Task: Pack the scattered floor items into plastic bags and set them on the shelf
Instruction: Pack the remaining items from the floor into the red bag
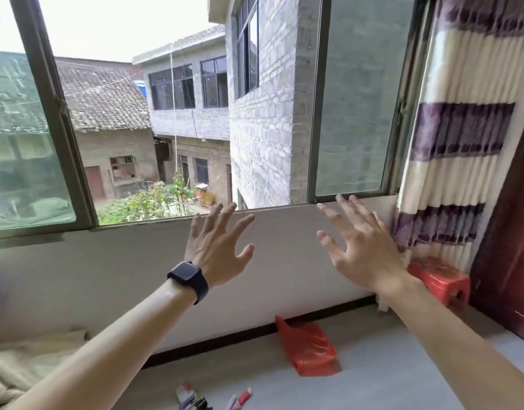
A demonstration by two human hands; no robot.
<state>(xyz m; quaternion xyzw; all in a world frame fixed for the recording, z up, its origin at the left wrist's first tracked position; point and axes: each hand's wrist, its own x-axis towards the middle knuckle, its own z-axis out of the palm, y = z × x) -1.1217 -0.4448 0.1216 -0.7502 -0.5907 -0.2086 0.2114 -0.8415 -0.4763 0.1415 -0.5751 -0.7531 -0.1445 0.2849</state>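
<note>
My left hand (218, 247), with a black watch on the wrist, is raised in front of the white wall under the window, fingers spread and holding nothing. My right hand (361, 247) is raised beside it, also spread and empty. On the grey floor by the wall lies an orange-red plastic bag (309, 347), flat. Several small items (192, 399) lie scattered at the bottom edge, among them a red-handled piece (241, 398). No shelf is in view.
A red plastic stool (441, 281) stands at the right under a purple-and-cream striped curtain (453, 137). A dark red wooden panel (512, 247) fills the far right. Beige bedding (24, 362) lies at the lower left. The sliding window (178, 113) is open.
</note>
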